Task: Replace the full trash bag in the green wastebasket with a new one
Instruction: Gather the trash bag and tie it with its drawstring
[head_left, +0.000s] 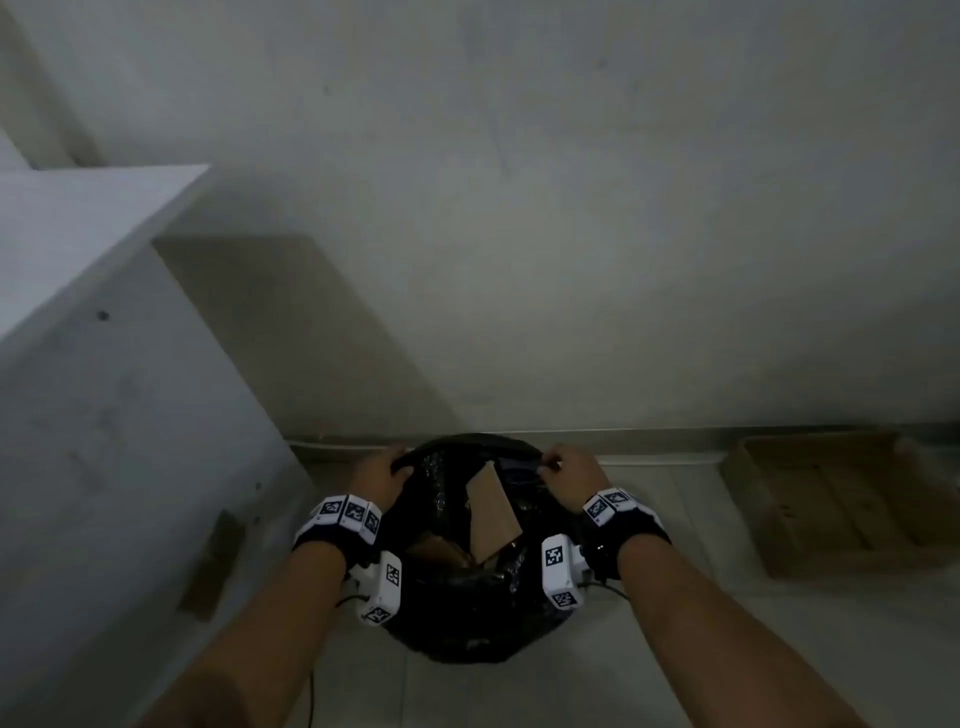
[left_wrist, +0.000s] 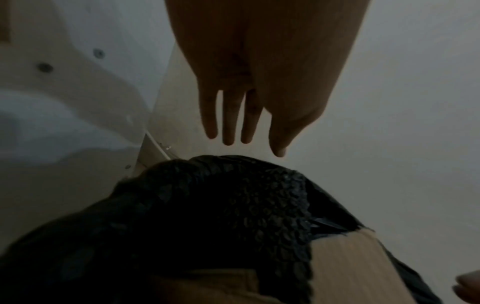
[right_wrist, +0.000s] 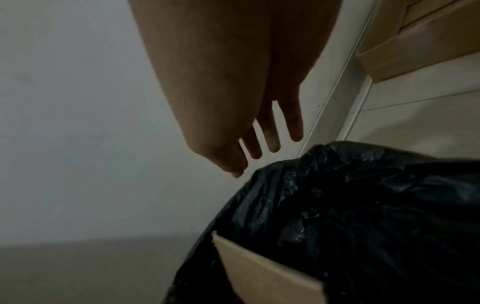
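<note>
Hands reach forward and down on my feed, both bare forearms stretched toward a black trash bag. The left hand sits at the far-left part of the bag's open rim and the right hand at the far-right part, palms down, with marker-tagged wrist bands behind the knuckles. From the head view both hands look to be on the plastic. In the left wrist view the fingers hang straight with their tips just short of the bag, and the right wrist view shows the same of its fingers. I cannot tell whether either hand has hold of the rim.

The bag stands on the pale tiled floor, at the foot of a plain grey-white wall. Its mouth gapes, and a slab of brown cardboard stands tilted inside it. A white cabinet with small round fittings on its side rises close on the left. A shallow cardboard box lies on the floor against the wall, well apart on the right. The light is dim and the picture soft.
</note>
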